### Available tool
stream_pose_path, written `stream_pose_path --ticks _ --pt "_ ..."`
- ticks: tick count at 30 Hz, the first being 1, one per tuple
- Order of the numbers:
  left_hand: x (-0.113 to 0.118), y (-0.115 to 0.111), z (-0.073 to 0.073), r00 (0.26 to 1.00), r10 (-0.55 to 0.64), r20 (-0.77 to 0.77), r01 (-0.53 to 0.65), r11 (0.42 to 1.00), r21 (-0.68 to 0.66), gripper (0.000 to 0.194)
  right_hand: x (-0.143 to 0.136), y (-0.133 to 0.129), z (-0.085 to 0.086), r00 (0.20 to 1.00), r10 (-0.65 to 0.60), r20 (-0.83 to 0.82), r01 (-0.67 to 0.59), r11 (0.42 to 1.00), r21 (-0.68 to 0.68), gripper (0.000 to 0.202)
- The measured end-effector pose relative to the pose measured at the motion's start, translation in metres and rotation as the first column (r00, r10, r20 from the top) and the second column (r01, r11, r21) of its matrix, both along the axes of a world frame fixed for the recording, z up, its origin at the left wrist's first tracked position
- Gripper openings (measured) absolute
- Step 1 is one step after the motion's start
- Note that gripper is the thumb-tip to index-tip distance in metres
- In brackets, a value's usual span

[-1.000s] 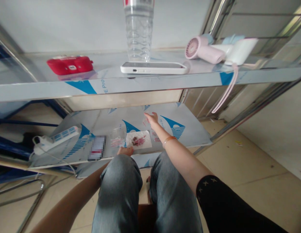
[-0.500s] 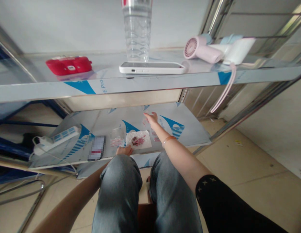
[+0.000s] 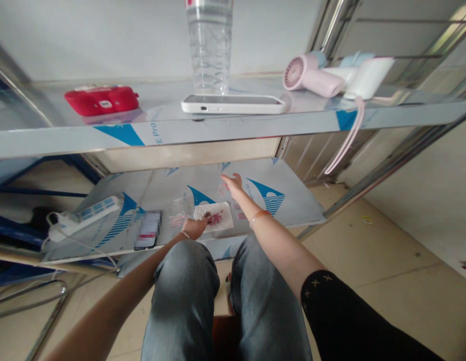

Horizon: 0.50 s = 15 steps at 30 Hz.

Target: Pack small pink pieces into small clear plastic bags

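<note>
A white paper (image 3: 226,226) with a small pile of pink and dark bits (image 3: 214,217) lies near the front edge of the lower shelf. At the left edge of the pile is my left hand (image 3: 194,228), its fingers drawn together; whether they pinch a bit is too small to tell. My right hand (image 3: 233,184) is beyond the paper, with a small clear bag (image 3: 222,188) with a reddish edge at its fingers. Clear bags with red stripes (image 3: 178,219) lie left of the paper, and another bag (image 3: 239,211) lies beside its right edge.
A phone (image 3: 148,229) and a white power strip (image 3: 84,218) lie on the lower shelf at left. The upper shelf (image 3: 233,131) holds a red case (image 3: 102,101), a bottle (image 3: 209,50), a white-cased phone (image 3: 233,105) and a pink fan (image 3: 311,77) with a hanging strap.
My left hand has moved from the paper's front edge up to the pile's left side. My right hand stays almost where it was. The view has shifted slightly.
</note>
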State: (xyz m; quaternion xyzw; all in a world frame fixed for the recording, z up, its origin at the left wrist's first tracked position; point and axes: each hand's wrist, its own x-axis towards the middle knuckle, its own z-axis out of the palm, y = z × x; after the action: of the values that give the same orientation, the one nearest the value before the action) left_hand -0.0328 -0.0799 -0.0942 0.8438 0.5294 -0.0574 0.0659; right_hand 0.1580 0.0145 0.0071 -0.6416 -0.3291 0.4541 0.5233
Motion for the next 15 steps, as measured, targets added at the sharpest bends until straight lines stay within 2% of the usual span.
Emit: stream_pose_path --ticks 3,6,9,12,15 --pt "0.002 0.012 0.007 0.999 0.050 -0.022 -0.049 0.998 0.030 0.037 -0.001 -0.002 0.001 1.000 -0.003 -0.004 0.003 1.000 -0.008 0.072" --pt "0.002 0.020 0.015 0.991 0.108 -0.078 -0.109 0.994 0.002 0.036 -0.002 -0.003 0.002 1.000 0.009 0.009 -0.009 1.000 -0.009 0.073" --pt "0.000 0.028 0.026 0.985 0.159 -0.066 -0.160 0.987 -0.012 0.039 -0.002 -0.004 0.001 0.999 0.031 0.020 -0.031 0.999 -0.010 0.074" --pt "-0.001 0.044 0.050 0.959 0.278 0.060 -0.280 0.960 0.019 0.042 -0.002 -0.006 0.001 0.996 0.088 0.000 -0.088 0.996 -0.029 0.078" --pt "0.005 0.067 0.086 0.846 0.416 0.332 -0.415 0.907 -0.078 0.037 -0.003 -0.010 0.003 0.988 0.151 0.034 -0.149 0.988 -0.042 0.082"
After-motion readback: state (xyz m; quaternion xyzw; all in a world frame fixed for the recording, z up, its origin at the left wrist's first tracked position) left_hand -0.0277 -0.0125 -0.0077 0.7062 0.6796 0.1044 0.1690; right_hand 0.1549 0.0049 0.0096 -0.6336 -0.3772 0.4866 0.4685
